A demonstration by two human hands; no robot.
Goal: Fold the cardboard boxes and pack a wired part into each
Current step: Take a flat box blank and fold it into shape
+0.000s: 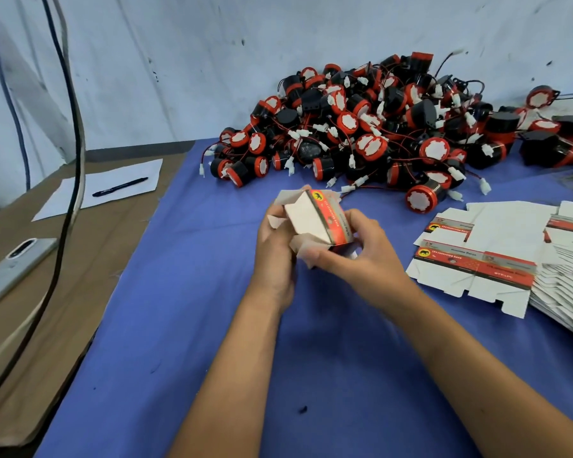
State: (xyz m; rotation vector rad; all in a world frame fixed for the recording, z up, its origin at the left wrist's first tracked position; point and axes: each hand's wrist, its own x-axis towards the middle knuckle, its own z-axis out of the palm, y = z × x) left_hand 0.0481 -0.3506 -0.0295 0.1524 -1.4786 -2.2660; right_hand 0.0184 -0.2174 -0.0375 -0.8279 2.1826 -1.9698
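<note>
Fingers of my left hand (pixel 276 249) are curling round the half-folded cardboard box (pixel 315 223), and my right hand (pixel 354 256) is gripping its near end, thumb pressing a flap. I am holding it just above the blue table (pixel 186 325), long axis running away from me, its red printed band facing right. Flat blanks (pixel 477 259) are lying right; wired parts (pixel 361 127) are piling behind

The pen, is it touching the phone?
Apart. The head view shows the pen lying on the white paper, while the phone lies nearer on the brown cardboard, with bare cardboard between them.
</note>
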